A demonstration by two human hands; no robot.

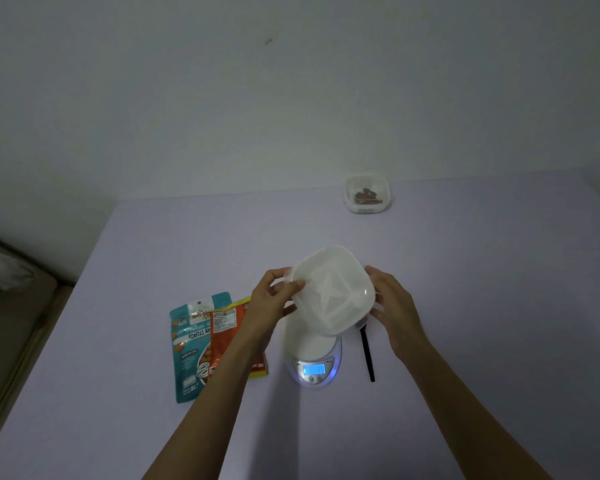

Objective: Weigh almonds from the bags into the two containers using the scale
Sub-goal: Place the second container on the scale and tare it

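Left hand (271, 301) and right hand (394, 306) grip tilted white container (333, 292) above scale (314, 367). Almond bags (196, 344) lie left of scale.

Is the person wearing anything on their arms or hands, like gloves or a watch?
No. The left hand and the right hand are both bare, with no gloves, and I can see no rings. Above the wrists it is bare too: no sleeve, watch or bracelet shows anywhere down to the bottom edge of the picture.
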